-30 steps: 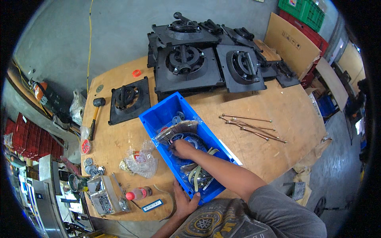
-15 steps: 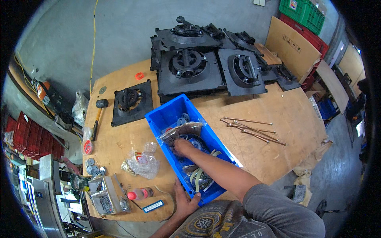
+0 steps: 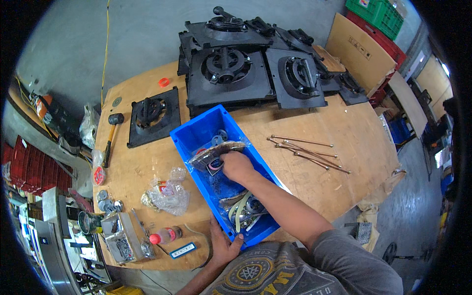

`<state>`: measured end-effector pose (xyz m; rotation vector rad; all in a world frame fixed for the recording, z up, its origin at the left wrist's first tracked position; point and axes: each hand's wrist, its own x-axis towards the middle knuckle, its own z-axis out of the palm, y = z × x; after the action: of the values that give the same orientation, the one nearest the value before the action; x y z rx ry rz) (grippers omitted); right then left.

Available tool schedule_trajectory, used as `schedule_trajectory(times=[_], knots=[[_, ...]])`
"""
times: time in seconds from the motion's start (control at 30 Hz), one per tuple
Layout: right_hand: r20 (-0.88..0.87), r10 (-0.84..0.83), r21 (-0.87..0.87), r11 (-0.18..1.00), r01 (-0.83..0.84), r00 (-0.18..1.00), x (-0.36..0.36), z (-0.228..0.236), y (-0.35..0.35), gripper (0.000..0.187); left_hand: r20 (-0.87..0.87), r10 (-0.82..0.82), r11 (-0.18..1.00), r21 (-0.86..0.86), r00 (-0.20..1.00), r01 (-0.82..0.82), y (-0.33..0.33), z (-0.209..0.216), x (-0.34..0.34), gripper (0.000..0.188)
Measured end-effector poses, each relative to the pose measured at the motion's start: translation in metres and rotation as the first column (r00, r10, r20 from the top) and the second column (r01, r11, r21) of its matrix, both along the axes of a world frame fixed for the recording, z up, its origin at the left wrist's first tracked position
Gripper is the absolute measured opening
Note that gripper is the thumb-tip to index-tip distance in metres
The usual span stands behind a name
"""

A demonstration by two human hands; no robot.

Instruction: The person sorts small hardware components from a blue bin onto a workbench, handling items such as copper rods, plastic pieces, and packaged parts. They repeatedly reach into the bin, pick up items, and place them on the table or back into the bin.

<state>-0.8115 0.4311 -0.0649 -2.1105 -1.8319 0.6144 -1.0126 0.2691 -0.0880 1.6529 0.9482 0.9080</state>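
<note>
A blue plastic bin (image 3: 204,189) stands at a slant near the table's front edge, with a cardboard divider (image 3: 216,151) across it. My left hand (image 3: 225,247) grips the bin's near left corner, thumb over the rim. Inside the bin, just on the near side of the divider, is my right hand (image 3: 239,168), its fingers curled. A small dark square piece with a pale ring (image 3: 215,165) shows beside those fingertips; whether they hold it is unclear. Grey round parts (image 3: 219,137) lie beyond the divider. A pale strap (image 3: 239,212) and small metal parts fill the near end.
Black metal plates with round centres (image 3: 228,83) are stacked at the back; a single plate (image 3: 154,117) lies left of them. Copper-coloured rods (image 3: 309,153) lie to the right. A mallet (image 3: 112,135), plastic bag (image 3: 169,196), red-capped bottle (image 3: 166,236) and screw box (image 3: 120,241) occupy the left.
My right hand has lifted and shifted right within the bin, uncovering the dark square piece. The left hand keeps its grip on the corner. The whole view has shifted slightly.
</note>
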Motion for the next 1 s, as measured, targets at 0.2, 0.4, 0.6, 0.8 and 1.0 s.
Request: schedule_trajectory(times=[0.2, 0.4, 0.6, 0.8, 1.0], knots=[[0.075, -0.052, -0.026, 0.998, 0.054, 0.996, -0.011, -0.014, -0.007, 0.034, 0.036, -0.036, 0.997, -0.073, 0.999, 0.038, 0.000, 0.005, -0.005, 0.098], [0.056, -0.171, -0.149, 0.973, 0.177, 0.984, -0.005, -0.013, -0.026, 0.040, -0.293, 0.181, 0.954, 0.283, 0.939, -0.095, 0.061, 0.079, -0.003, 0.080], [-0.052, -0.237, -0.217, 0.951, 0.221, 0.970, -0.003, -0.019, -0.021, 0.045, -0.619, -0.270, 0.949, -0.043, 0.738, 0.311, 0.270, 0.112, 0.064, 0.070], [-0.038, -0.232, -0.143, 0.964, 0.224, 0.972, 0.003, -0.004, -0.035, 0.039, -0.572, -0.588, 0.773, -0.604, 0.571, 0.191, 0.302, 0.056, 0.106, 0.081], [0.020, -0.032, -0.040, 0.999, 0.033, 0.999, 0.002, 0.018, -0.055, 0.028, -0.314, -0.802, 0.451, -0.877, 0.508, 0.169, 0.324, 0.003, 0.099, 0.078]])
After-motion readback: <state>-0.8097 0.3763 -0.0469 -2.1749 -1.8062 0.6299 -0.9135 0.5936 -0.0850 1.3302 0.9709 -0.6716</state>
